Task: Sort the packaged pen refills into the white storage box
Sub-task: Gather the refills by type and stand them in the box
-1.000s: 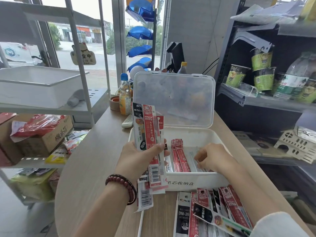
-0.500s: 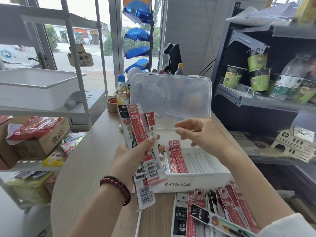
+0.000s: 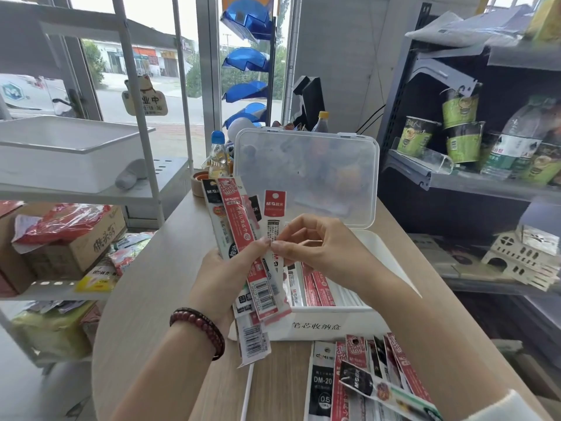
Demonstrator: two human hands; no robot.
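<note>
a: how far along is the sorting?
b: partway, i'd judge. a few packs (image 3: 314, 285) stand in the white storage box (image 3: 334, 326), and a loose heap (image 3: 373, 372) waits on the table (image 3: 158, 299) in front of it.
a: and the hands?
b: the left hand (image 3: 224, 268) grips a fan of refills (image 3: 239, 226) above the box's near left corner. the right hand (image 3: 315, 244) pinches one red-topped pack (image 3: 274, 214) (probably drawing it out, though that's hard to tell).

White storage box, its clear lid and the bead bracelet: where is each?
white storage box (image 3: 358, 325), head view, front wall.
clear lid (image 3: 306, 171), head view, panel centre.
bead bracelet (image 3: 197, 323), head view, beads on wrist.
</note>
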